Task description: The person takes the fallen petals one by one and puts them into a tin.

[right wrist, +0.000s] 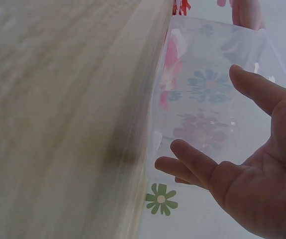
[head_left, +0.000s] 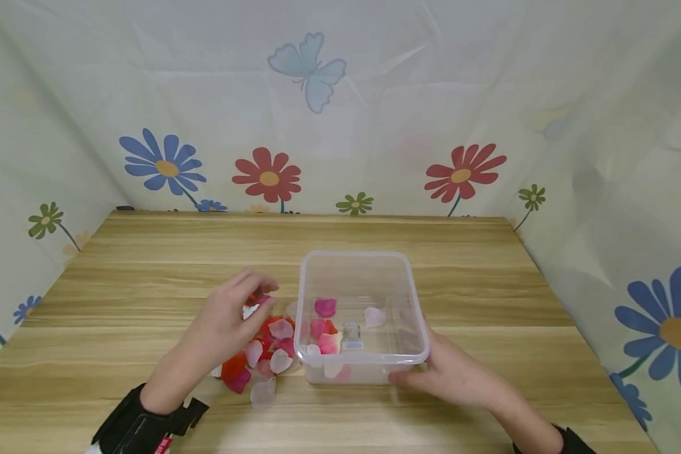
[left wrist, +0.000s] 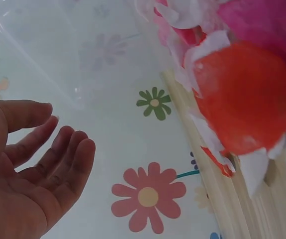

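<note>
My left hand [head_left: 227, 321] is above a pile of fabric-like flower petals [head_left: 280, 328] in red, pink and white, left of the box. Its fingers are loosely bent, and the left wrist view shows nothing between them and the thumb. A clear plastic box [head_left: 363, 360] without a lid stands upright on the table, with several pink and white petals [head_left: 326, 307] inside. My right hand [head_left: 454, 372] rests at the box's near right corner, thumb along the front and fingers at the right side. In the right wrist view, its thumb and fingers [right wrist: 195, 157] are spread against the box.
The wooden table [head_left: 477, 277] reaches back to a pale curtain [head_left: 369, 139] printed with flowers and a butterfly. More curtain hangs at both sides. A pale petal [head_left: 263, 392] lies at the pile's near edge. Black bands [head_left: 142, 419] circle both wrists.
</note>
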Available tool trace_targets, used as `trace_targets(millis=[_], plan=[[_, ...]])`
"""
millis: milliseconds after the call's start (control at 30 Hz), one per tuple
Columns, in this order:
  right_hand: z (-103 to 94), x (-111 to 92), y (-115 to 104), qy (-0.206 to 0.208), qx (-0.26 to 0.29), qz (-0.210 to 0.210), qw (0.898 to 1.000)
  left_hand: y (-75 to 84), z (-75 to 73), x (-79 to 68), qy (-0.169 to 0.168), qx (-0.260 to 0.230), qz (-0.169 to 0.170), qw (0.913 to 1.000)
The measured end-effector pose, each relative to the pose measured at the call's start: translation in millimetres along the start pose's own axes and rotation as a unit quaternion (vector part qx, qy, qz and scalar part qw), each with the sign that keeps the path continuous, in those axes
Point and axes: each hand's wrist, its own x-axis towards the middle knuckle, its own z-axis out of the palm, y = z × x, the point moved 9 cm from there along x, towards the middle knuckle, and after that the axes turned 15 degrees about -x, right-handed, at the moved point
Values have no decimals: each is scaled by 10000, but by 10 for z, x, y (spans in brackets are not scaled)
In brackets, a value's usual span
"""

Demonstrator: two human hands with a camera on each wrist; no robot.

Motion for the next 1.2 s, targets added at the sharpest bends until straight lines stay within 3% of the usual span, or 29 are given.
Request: trace_targets(millis=[233,433,633,733,967,1200], plan=[[-1,-10,-3,5,9,22,10000,-158,40,-52,-320,295,-321,9985],[4,-14,-5,46,93,23,9999,-251,129,-116,-800,425,-554,9943],[10,-9,-50,168,428,-132,9989,-391,257,-214,-1580,575,-1276,9775],[-9,-9,-73,259,425,-225,9985,-436,297,-245,-1878,776,-1452,9683],[-24,11,-62,192,560,-162,9981,-531,366,-325,-2308,861,-1971,9489],[-37,30,-73,100,532,-165,9984,-515,386,-336,-2351,873,-1935,9485]])
